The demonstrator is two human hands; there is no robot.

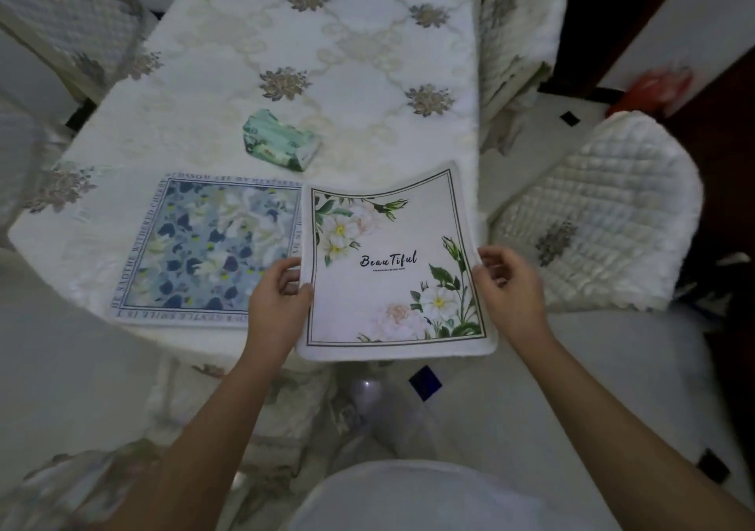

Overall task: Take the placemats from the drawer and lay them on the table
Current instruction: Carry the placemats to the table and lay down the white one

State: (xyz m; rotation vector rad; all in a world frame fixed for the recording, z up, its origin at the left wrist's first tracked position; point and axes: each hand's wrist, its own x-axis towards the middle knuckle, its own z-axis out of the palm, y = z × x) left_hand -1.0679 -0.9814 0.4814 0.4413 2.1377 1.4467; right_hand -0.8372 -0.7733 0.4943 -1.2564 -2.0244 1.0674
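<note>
Left grip (pixel 282 289) pinches the left edge of the white placemat (pixel 392 293), thumb on top and fingers curled under. Right grip (pixel 510 285) pinches the right edge the same way. The white placemat has flowers in two corners and the word "Beautiful" in the middle. It sits in the middle of the frame, a bit to the right and low. Its far end is over the tabletop (pixel 367 60) and bends up a little. Its near end sticks out past the tabletop's edge, over the floor (pixel 613 367).

Just to its left, a blue flower placemat (pixel 212 248) lies flat on the tabletop. The two edges meet in the picture, but I cannot tell if they touch.

Above them, near the middle of the frame, a green tissue pack (pixel 282 144) lies on the white cloth with brown flowers.

A white padded chair (pixel 604 203) stands at the right. Another chair (pixel 519 32) is at the upper right. Something red and blurry (pixel 657 85) lies on the floor beyond them.
</note>
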